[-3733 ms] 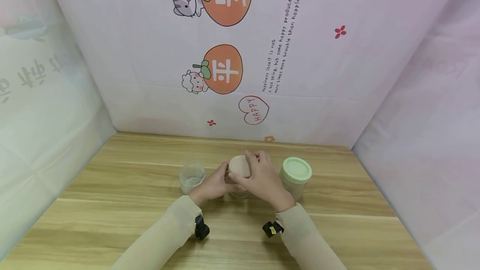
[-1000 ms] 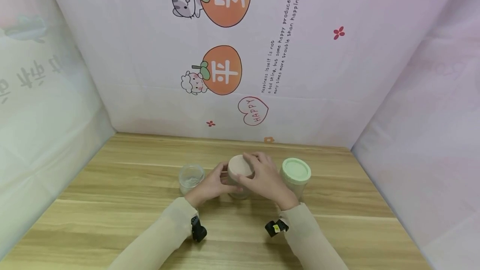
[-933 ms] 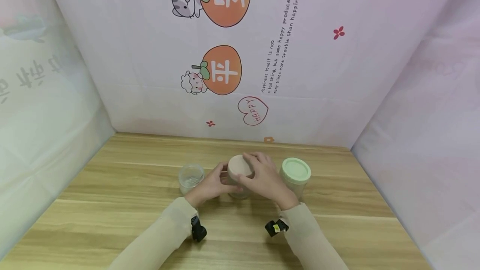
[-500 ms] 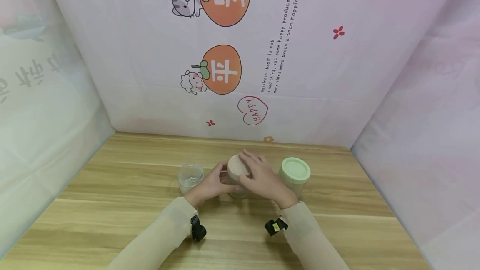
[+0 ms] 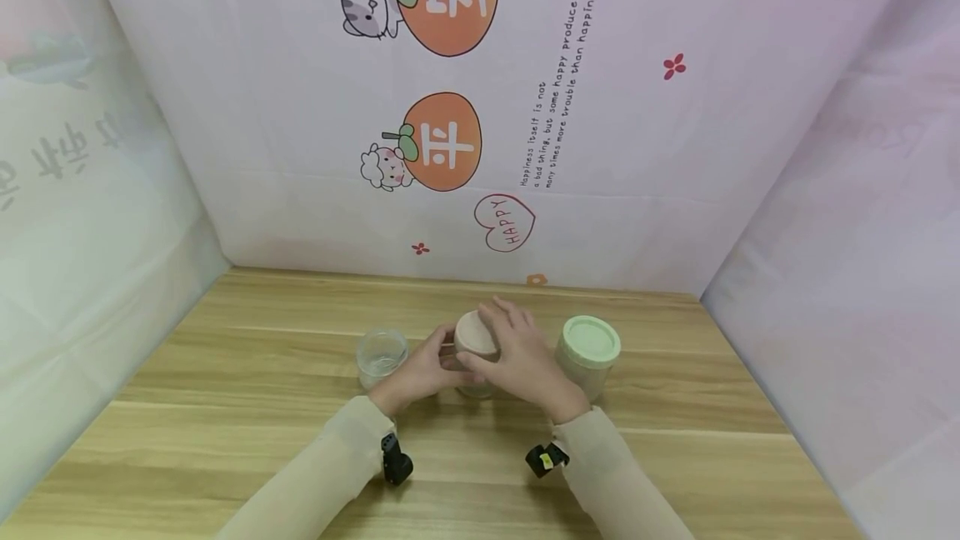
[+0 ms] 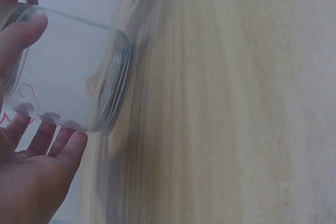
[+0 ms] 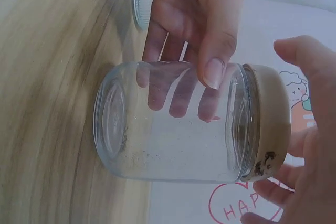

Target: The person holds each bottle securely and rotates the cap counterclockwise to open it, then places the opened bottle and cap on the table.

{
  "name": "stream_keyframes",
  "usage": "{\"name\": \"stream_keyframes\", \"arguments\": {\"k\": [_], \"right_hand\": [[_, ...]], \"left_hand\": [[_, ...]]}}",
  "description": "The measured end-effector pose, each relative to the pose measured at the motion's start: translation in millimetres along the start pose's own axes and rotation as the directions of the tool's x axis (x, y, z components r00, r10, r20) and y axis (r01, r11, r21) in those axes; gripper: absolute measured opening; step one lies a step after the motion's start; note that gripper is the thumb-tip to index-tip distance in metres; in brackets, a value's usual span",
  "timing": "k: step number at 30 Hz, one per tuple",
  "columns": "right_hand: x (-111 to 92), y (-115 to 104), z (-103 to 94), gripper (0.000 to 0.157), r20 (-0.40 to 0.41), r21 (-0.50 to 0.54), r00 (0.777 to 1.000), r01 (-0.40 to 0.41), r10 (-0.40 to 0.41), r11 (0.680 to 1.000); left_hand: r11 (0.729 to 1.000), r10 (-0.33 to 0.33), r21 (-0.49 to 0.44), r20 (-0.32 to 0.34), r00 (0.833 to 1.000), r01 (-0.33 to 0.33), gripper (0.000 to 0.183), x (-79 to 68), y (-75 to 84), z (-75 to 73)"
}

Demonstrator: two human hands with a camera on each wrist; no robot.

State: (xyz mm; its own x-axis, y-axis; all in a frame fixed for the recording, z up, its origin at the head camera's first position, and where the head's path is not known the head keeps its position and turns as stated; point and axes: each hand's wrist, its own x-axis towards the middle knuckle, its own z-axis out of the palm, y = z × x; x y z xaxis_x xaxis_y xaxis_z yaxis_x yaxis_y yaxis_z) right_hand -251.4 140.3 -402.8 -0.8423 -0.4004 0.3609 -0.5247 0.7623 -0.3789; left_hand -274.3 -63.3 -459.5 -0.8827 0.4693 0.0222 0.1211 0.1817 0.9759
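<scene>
A clear glass jar [image 7: 178, 140] stands upright on the wooden table, with a beige lid [image 5: 475, 332] on its mouth. My left hand [image 5: 422, 369] grips the jar body from the left, thumb in front and fingers behind the glass. Around the lid from the right, my right hand [image 5: 525, 361] curls its fingers, with the thumb toward the front. In the right wrist view a thumb tip shows just off the lid's rim, and fingers lie along its far side. Dark specks mark the lid's side. Nothing shows inside the jar.
An open clear glass jar [image 5: 382, 354] stands left of the hands, partly behind my left wrist. To the right, close to my right hand, is a ribbed glass jar with a green lid [image 5: 591, 340]. A printed cloth [image 5: 600, 232] hangs behind the table [image 5: 315, 298].
My right hand's fingers have shifted round the lid, the thumb to the left and the fingertips a little right. The left hand and the jars stay nearly in place.
</scene>
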Motion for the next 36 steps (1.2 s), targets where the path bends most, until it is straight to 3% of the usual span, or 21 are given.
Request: {"name": "stream_keyframes", "arguments": {"k": [7, 18, 30, 36], "right_hand": [[-0.9, -3.6, 1.3, 0.079, -0.135, -0.095, 0.990, 0.017, -0.030, 0.995], [-1.3, -5.8, 1.8, 0.078, -0.162, -0.121, 0.986, 0.005, -0.025, 0.993], [-2.5, -3.1, -1.7, 0.072, -0.089, -0.017, 0.996, 0.008, -0.010, 1.000], [-1.3, 1.4, -3.8, 0.071, -0.011, 0.034, 1.000, 0.006, -0.005, 0.999]], "left_hand": [[1.000, -0.004, -0.021, 0.000, 1.000, 0.004, 0.097, 0.8, -2.1, 0.6], [1.000, 0.015, -0.012, -0.006, 1.000, -0.015, 0.097, 2.0, -1.6, 0.1], [1.000, 0.015, -0.009, 0.000, 1.000, -0.015, 0.098, 2.1, -4.6, 0.2], [1.000, 0.008, -0.028, 0.006, 1.000, -0.008, 0.097, 0.8, -1.7, 1.1]]}}
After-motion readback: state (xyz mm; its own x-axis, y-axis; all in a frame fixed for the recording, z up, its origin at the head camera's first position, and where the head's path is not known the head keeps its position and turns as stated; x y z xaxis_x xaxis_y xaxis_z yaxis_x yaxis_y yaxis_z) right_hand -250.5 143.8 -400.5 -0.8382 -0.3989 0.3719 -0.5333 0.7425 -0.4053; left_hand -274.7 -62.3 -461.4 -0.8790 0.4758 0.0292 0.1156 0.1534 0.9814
